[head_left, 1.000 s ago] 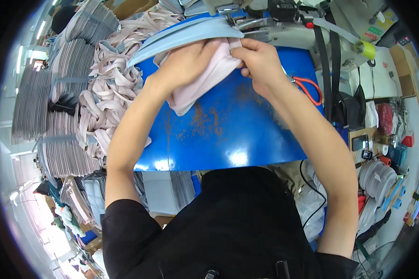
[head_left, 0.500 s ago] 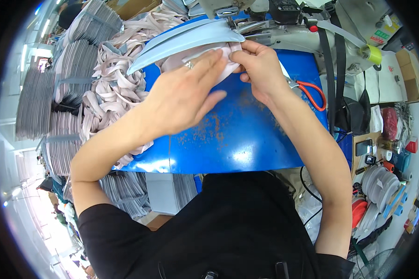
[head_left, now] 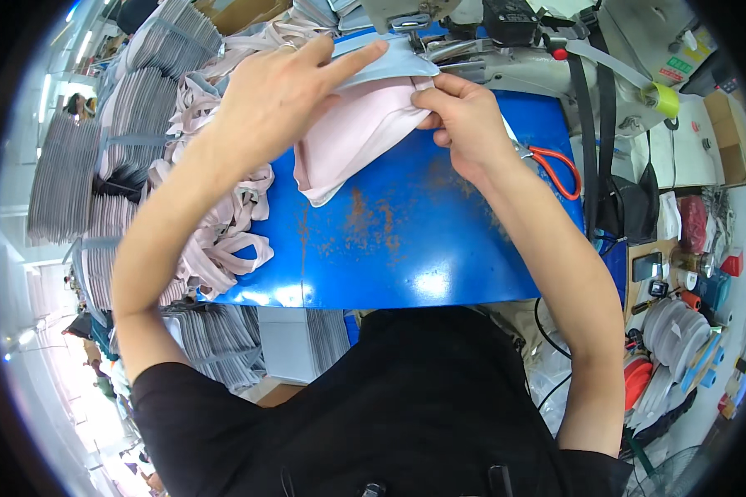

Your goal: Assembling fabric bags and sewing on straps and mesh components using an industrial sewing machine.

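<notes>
My left hand (head_left: 286, 95) lies over the light blue fabric piece (head_left: 394, 62), index finger stretched out and fingers apart; what is under the palm is hidden. Below the blue piece hangs a pale pink fabric piece (head_left: 344, 141) with a white edge. My right hand (head_left: 460, 116) pinches its upper right corner between thumb and fingers, just under the metal fittings of a sewing machine (head_left: 514, 62). Red-handled scissors (head_left: 555, 170) lie just right of my right hand on the blue worktop (head_left: 423, 232).
Banded stacks of grey fabric pieces (head_left: 58, 182) and tangled pink strips (head_left: 211, 257) crowd the left side. Black straps (head_left: 605, 149) hang from the machine at the right, beside a side surface holding a phone (head_left: 646, 265), spools and small tools. More stacked pieces (head_left: 298, 344) sit below the worktop.
My left hand has shifted up and left from the pink piece onto the blue piece, fingers more spread, leaving the pink piece exposed. My right hand keeps its pinch near the same spot.
</notes>
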Demonstrator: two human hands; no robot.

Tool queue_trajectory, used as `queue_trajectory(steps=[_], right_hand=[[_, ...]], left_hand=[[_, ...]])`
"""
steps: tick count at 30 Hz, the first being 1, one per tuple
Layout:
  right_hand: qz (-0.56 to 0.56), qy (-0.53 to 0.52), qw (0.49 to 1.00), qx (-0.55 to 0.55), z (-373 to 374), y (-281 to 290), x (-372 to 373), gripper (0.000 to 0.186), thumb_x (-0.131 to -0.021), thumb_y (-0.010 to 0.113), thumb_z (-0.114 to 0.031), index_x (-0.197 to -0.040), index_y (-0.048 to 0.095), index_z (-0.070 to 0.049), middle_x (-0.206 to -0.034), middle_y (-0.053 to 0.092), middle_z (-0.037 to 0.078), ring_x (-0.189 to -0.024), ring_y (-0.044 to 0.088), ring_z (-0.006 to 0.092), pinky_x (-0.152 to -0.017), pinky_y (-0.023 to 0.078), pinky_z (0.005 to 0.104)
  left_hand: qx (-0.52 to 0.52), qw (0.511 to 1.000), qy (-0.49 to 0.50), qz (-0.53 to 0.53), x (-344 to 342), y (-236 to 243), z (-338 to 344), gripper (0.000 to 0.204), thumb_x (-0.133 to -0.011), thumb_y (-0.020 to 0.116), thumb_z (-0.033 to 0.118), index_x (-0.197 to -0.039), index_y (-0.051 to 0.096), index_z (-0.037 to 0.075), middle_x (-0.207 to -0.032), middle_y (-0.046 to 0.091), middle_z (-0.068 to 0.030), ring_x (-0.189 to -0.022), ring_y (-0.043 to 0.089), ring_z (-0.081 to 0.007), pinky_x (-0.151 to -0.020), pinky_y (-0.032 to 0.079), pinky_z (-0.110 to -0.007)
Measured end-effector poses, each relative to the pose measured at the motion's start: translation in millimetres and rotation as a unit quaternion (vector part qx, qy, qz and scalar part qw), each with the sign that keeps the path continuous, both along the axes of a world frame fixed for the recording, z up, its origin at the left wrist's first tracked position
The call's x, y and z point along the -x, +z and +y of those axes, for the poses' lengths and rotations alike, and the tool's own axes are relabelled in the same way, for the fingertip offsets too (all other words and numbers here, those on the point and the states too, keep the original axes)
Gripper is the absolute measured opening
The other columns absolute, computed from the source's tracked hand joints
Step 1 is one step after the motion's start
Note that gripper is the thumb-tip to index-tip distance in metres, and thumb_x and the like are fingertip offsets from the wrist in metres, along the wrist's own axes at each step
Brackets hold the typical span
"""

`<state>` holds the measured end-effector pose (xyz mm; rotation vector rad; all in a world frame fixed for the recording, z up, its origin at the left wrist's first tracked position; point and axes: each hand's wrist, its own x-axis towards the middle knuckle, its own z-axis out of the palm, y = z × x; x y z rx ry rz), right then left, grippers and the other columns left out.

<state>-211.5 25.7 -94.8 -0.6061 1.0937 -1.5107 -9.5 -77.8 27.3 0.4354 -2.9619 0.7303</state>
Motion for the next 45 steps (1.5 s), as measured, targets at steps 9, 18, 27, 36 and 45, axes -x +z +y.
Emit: queue_trajectory(steps=[9, 18, 27, 36, 45], right_hand=[[-0.067, -0.003, 0.998, -0.023, 5.7, -2.2, -2.7, 0.03, -0.092, 0.075, -0.006, -0.122, 0.073, -0.006, -0.091, 0.066, -0.003, -0.072, 0.051, 0.004, -0.055, 0.034, 0.0194], [-0.103, -0.037, 0.994, 0.002, -6.4, -9.2, -2.8, 0.026, -0.097, 0.075, -0.01, -0.122, 0.074, -0.001, -0.092, 0.073, 0.0, -0.071, 0.061, 0.0042, -0.053, 0.039, 0.021], [-0.117, -0.078, 0.988, 0.057, -7.3, -25.0, -8.6, 0.028, -0.097, 0.073, -0.005, -0.123, 0.073, 0.005, -0.107, 0.077, 0.011, -0.09, 0.074, 0.016, -0.078, 0.06, 0.0296], [-0.038, -0.111, 0.99, 0.079, 24.3, -33.9, -19.6, 0.034, -0.097, 0.075, -0.007, -0.129, 0.072, 0.004, -0.115, 0.074, 0.01, -0.094, 0.07, 0.012, -0.079, 0.057, 0.0257], [0.067, -0.12, 0.987, 0.077, 5.2, -35.8, -12.1, 0.033, -0.099, 0.075, -0.015, -0.126, 0.074, 0.004, -0.113, 0.074, 0.011, -0.094, 0.07, 0.0126, -0.078, 0.055, 0.0267]], left_hand=[[0.061, 0.979, -0.106, -0.165, 16.6, 13.5, -34.4, 0.082, -0.093, 0.072, 0.004, -0.164, 0.042, 0.031, -0.116, 0.068, -0.0105, -0.086, 0.076, -0.0254, -0.073, 0.064, -0.034], [0.097, 0.966, -0.235, -0.055, 31.4, 19.5, -20.8, 0.033, -0.092, 0.07, 0.008, -0.124, 0.066, 0.012, -0.11, 0.073, -0.0137, -0.082, 0.075, -0.0261, -0.075, 0.06, -0.034], [-0.027, 0.993, -0.023, -0.114, 44.2, 1.0, 33.4, 0.063, -0.077, 0.08, 0.006, -0.138, 0.065, 0.0, -0.099, 0.072, -0.0138, -0.079, 0.077, -0.0267, -0.067, 0.06, -0.032], [-0.144, 0.988, 0.04, 0.043, 70.7, -33.0, 57.8, 0.051, -0.081, 0.069, 0.006, -0.128, 0.062, -0.011, -0.09, 0.072, -0.0193, -0.076, 0.075, -0.0345, -0.064, 0.059, -0.041], [-0.198, 0.971, 0.067, 0.12, 88.9, -43.4, 58.8, 0.037, -0.082, 0.063, 0.004, -0.115, 0.064, -0.012, -0.085, 0.072, -0.0254, -0.079, 0.073, -0.0412, -0.067, 0.058, -0.046]])
